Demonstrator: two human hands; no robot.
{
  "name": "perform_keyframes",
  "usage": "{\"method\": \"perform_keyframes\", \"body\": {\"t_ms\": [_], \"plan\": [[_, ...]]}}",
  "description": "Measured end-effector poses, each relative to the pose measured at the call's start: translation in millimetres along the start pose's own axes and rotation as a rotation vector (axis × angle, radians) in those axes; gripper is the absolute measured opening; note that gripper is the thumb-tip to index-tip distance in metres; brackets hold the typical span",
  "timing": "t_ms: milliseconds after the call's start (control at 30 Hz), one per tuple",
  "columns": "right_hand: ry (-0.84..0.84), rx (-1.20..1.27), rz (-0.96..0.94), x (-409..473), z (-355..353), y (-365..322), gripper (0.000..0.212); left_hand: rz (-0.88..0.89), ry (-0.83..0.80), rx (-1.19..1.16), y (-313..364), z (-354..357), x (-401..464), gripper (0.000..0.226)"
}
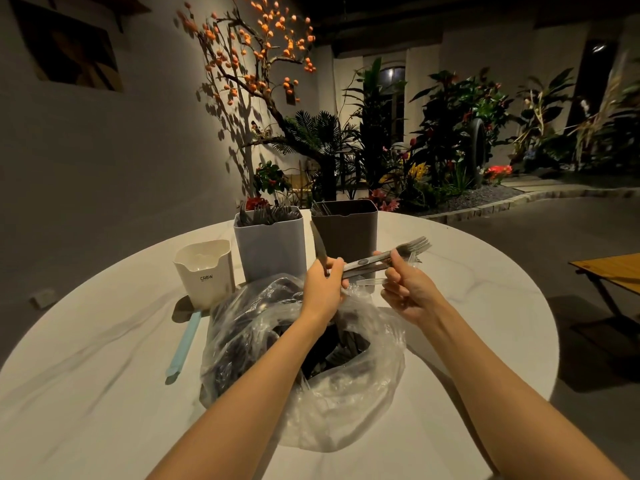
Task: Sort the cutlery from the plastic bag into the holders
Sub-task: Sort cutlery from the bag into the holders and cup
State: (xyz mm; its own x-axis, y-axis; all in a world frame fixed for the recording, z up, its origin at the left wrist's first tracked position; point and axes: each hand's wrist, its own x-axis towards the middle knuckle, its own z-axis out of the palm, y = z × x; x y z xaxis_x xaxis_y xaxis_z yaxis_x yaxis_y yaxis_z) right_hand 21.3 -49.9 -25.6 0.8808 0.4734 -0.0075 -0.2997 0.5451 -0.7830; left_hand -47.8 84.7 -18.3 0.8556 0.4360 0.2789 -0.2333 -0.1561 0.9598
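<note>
A clear plastic bag (332, 403) full of dark cutlery lies on the round white table (104, 393). Above it my left hand (323, 289) grips a knife (318, 244) pointing up and the handle ends of metal forks (408, 249). My right hand (408, 289) pinches the same forks near their necks, tines pointing right. Behind stand three holders: a grey-blue one (270, 247) filled with forks, a dark brown one (346, 226) with a few pieces inside, and a small white one (206, 271).
A light blue stick-like utensil (183, 344) lies on the table left of the bag. A wooden side table (613, 268) stands to the right. Plants and a decorative tree line the wall beyond the table.
</note>
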Motion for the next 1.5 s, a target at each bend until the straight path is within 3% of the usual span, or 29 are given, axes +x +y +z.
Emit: {"method": "perform_keyframes", "body": {"t_ms": [200, 667, 833, 933, 1033, 1200, 1300, 1400, 1500], "plan": [[0.111, -0.143, -0.036, -0.3, -3.5, -1.2, 0.032, -0.071, -0.127, 0.002, 0.7, -5.2, -0.1, 0.018], [-0.039, -0.313, -0.073, -1.3, -2.7, 3.8, 0.034, -0.179, -0.257, 0.031, 5.7, -8.0, -1.8, 0.028], [-0.04, -0.359, -0.046, -2.1, -2.4, 3.7, 0.037, -0.301, -0.445, -0.129, 8.9, -15.6, -1.2, 0.03], [-0.119, -0.494, -0.036, -5.7, 0.2, 6.2, 0.048, -0.313, -0.564, -0.047, 10.4, -15.4, -3.7, 0.038], [-0.17, -0.626, -0.064, -6.5, 2.5, 8.9, 0.047, -0.243, -0.535, 0.097, 7.8, -12.8, -3.8, 0.033], [-0.092, -0.629, -0.084, -3.1, 3.0, 11.5, 0.053, -0.194, -0.551, 0.117, 4.6, -13.8, -2.1, 0.026], [-0.064, -0.587, -0.096, -3.0, 4.8, 10.9, 0.059, -0.2, -0.56, 0.068, 4.9, -13.7, -1.3, 0.024], [-0.032, -0.555, -0.139, -1.0, 0.8, 9.2, 0.05, -0.209, -0.501, -0.012, 4.3, -11.1, -0.8, 0.024], [-0.032, -0.663, -0.123, -0.5, -7.1, 7.7, 0.049, -0.218, -0.445, -0.033, 5.3, -6.4, -1.1, 0.027]]}}
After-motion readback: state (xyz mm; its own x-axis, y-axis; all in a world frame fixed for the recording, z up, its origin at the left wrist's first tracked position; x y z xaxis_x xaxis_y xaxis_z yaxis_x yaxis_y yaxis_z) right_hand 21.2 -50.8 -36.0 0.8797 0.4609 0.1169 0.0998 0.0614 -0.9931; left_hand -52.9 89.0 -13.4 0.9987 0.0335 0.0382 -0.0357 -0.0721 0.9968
